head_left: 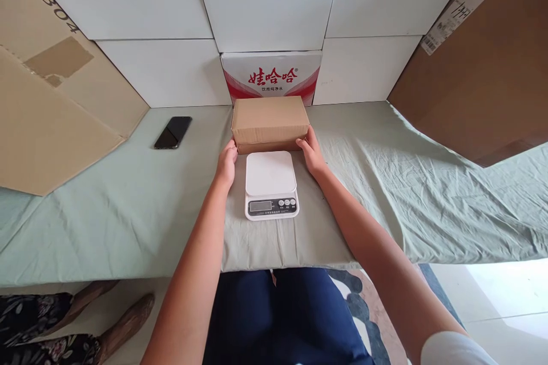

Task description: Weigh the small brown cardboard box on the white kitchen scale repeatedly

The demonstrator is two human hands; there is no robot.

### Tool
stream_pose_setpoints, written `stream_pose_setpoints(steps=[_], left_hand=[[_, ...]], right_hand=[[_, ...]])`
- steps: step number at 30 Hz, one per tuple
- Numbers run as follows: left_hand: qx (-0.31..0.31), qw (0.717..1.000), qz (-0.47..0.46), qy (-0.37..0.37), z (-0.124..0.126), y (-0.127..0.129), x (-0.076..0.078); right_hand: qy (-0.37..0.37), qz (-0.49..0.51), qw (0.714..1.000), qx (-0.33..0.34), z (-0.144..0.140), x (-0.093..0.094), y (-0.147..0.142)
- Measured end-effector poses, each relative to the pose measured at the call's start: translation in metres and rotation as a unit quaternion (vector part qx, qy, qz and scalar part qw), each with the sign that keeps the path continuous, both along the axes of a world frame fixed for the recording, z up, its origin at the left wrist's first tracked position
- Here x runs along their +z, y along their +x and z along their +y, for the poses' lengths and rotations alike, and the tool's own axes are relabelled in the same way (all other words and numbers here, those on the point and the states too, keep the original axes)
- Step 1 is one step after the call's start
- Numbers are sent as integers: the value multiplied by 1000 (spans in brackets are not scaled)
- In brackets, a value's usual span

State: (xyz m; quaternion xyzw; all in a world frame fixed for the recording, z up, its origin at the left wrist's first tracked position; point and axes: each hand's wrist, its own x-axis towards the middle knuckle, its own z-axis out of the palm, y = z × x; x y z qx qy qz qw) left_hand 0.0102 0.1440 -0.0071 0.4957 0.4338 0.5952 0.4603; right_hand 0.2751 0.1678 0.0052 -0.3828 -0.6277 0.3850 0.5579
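Left hand (pixel 228 164) and right hand (pixel 312 153) grasp a plain brown, rectangular cardboard box (pixel 270 118) between them, at its lower near corners. Box is just beyond a white plastic digital scale (pixel 271 179), before a white-and-red printed carton (pixel 274 68); whether its base touches the pale-green cloth (pixel 128 228), I cannot tell. Risk: this low, corner-only hold could let it tilt and knock the scale.

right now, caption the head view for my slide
Left hand and right hand hold a cardboard box at its ends, behind a white digital scale.
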Motion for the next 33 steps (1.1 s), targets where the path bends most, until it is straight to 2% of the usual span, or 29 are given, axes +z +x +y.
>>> stream_pose_setpoints(steps=[10, 16, 18, 21, 24, 27, 30, 33], left_hand=[[0, 1000, 11, -1, 8, -1, -1], [12, 997, 36, 62, -1, -1, 16], [21, 996, 31, 76, -15, -1, 23], [44, 996, 15, 75, -51, -3, 26], [52, 997, 21, 53, -96, -5, 20], [47, 997, 33, 44, -132, -5, 10], [35, 997, 42, 45, -150, -3, 3], [21, 997, 50, 46, -152, -1, 1]], right_hand=[[0, -23, 1000, -11, -2, 3, -3], [53, -28, 998, -11, -8, 10, -5], [73, -29, 997, -7, -20, 18, -4], [95, -45, 994, 6, -49, 26, 2], [120, -97, 988, 15, -79, 23, 12], [140, -130, 982, 4, -103, 12, 22], [139, -128, 982, -8, -116, 2, 27], [128, -120, 984, -10, -123, -1, 26]])
